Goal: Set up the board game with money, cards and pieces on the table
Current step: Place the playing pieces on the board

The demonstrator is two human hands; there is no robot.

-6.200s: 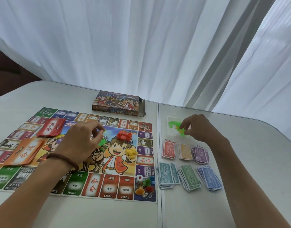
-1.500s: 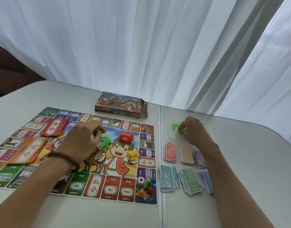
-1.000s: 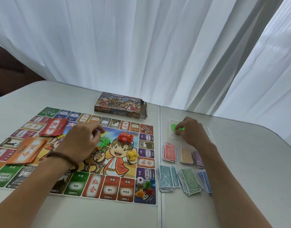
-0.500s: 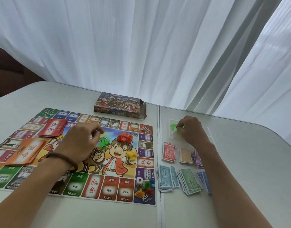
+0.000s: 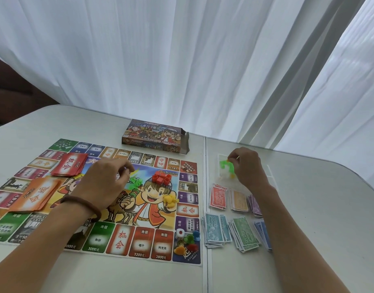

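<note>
Leftmost, a colourful printed paper game board [image 5: 139,244] lies flat on the pale grey desk [image 5: 319,208]. It carries a fanned stack of orange cards [image 5: 37,196] and, just beyond it, a stack of red cards [image 5: 68,164]. The left hand [image 5: 103,182], with a brown beaded bracelet [image 5: 82,203] on its wrist, hovers over the board's cartoon centre. Its grip is curled with thumb against fingertips, and I cannot tell whether it holds anything. Just right of it sit small bright green plastic houses [image 5: 136,182], then a cluster of red plastic houses [image 5: 161,178] and a heap of yellow plastic houses [image 5: 170,200]. A printed cardboard game box [image 5: 155,139] lies beyond the board's far edge. On the board's near right corner stand a white die [image 5: 179,233] and several coloured pawns [image 5: 189,242].

Across the desk's seam, the right hand [image 5: 247,168] pinches translucent green plastic pieces [image 5: 224,164] at a clear plastic bag [image 5: 223,176]. Nearer the person lie six piles of paper money in two rows: red notes [image 5: 217,196], tan notes [image 5: 238,200] and purple notes [image 5: 254,205]; then teal notes [image 5: 215,229], green notes [image 5: 244,234] and blue notes [image 5: 264,231], partly hidden by the forearm.
</note>
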